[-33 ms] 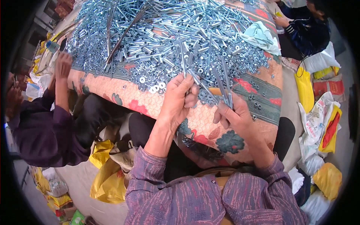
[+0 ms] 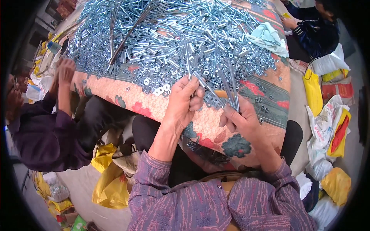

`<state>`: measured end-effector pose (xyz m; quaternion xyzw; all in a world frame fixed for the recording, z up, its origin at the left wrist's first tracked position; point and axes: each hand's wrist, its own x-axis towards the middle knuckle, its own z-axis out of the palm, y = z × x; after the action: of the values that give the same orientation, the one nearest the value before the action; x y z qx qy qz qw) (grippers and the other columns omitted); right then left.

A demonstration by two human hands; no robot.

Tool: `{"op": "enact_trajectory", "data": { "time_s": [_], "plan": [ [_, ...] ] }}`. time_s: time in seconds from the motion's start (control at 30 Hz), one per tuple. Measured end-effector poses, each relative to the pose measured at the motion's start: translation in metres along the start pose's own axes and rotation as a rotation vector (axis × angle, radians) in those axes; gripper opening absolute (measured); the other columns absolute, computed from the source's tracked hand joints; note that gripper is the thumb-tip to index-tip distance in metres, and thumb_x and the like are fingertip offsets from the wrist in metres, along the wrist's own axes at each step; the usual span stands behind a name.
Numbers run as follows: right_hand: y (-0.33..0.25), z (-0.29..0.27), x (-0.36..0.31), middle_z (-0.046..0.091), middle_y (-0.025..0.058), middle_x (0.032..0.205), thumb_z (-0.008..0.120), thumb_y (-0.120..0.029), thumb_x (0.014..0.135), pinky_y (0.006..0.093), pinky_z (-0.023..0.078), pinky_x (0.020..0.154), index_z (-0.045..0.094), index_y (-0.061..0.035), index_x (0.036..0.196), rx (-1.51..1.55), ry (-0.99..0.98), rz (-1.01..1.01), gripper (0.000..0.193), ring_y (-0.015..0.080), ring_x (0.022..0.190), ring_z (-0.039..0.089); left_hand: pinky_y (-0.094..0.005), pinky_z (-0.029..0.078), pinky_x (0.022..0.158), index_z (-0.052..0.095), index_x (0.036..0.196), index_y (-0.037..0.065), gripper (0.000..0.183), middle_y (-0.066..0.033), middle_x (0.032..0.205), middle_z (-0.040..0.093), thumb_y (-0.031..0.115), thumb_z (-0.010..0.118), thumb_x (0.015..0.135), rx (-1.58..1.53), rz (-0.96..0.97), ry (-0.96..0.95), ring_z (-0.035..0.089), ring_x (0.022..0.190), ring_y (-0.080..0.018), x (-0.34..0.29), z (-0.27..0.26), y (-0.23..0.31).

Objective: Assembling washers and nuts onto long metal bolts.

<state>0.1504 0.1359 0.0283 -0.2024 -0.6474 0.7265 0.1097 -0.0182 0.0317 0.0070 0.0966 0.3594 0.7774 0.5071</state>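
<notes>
Pinches a slim metal rod (image 2: 188,61) pointing away and a tube (image 2: 208,89) slanting right in the tightly curled fingers (image 2: 197,101) of the left hand (image 2: 184,96); clasps a fanned bunch of rods (image 2: 232,77) in the closely bent right hand (image 2: 243,117). Hovers above the counter's (image 2: 277,133) near edge, beside loose washers (image 2: 158,91), with bare floral cloth (image 2: 208,123) along the rim and freer room at right around scattered nuts (image 2: 264,107). Faces a dense heap of metal parts (image 2: 165,30), with a co-worker's hands (image 2: 66,70) at the left end.
</notes>
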Motion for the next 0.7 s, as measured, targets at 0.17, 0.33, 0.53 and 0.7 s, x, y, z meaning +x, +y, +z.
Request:
{"op": "enact_trajectory", "data": {
  "time_s": [0.17, 0.33, 0.53, 0.7],
  "plan": [
    [-0.004, 0.005, -0.003, 0.060, 0.0013, 0.065, 0.047, -0.011, 0.097, 0.0171, 0.035, 0.042, 0.047, -0.0032, 0.131, -0.062, -0.021, -0.011, 0.035, 0.0019, 0.045, 0.043, -0.0183, 0.024, 0.040, 0.056, 0.089, 0.004, 0.019, -0.0027, 0.068, 0.055, 0.020, 0.053, 0.098, 0.000, 0.065, 0.018, 0.032, 0.044, -0.0039, -0.001, 0.002, -0.004],
    [0.000, 0.002, -0.008, 0.060, 0.0016, 0.064, 0.047, -0.010, 0.097, 0.0171, 0.034, 0.041, 0.046, -0.0032, 0.133, -0.011, 0.005, 0.023, 0.037, 0.0021, 0.043, 0.043, -0.0166, 0.023, 0.037, 0.060, 0.096, 0.002, 0.013, -0.0031, 0.071, 0.057, 0.014, 0.055, 0.095, -0.033, 0.079, -0.034, 0.032, 0.040, -0.0024, -0.002, -0.001, 0.000],
    [-0.011, -0.010, -0.012, 0.060, 0.0022, 0.064, 0.047, -0.010, 0.097, 0.0168, 0.032, 0.040, 0.046, -0.0031, 0.133, 0.053, 0.020, 0.035, 0.037, 0.0018, 0.042, 0.042, -0.0171, 0.021, 0.037, 0.063, 0.104, 0.000, 0.018, 0.0011, 0.068, 0.054, 0.012, 0.057, 0.092, 0.204, 0.000, 0.005, 0.031, 0.040, -0.0014, -0.015, 0.000, -0.002],
    [-0.017, -0.018, -0.015, 0.060, 0.0020, 0.063, 0.047, -0.011, 0.097, 0.0169, 0.032, 0.041, 0.048, -0.0032, 0.132, -0.014, -0.042, 0.051, 0.036, 0.0016, 0.043, 0.041, -0.0173, 0.022, 0.042, 0.067, 0.103, 0.003, 0.017, 0.0050, 0.067, 0.056, 0.010, 0.062, 0.089, 0.537, 0.021, 0.019, 0.034, 0.045, 0.0000, -0.020, 0.001, -0.001]
  ]
}}
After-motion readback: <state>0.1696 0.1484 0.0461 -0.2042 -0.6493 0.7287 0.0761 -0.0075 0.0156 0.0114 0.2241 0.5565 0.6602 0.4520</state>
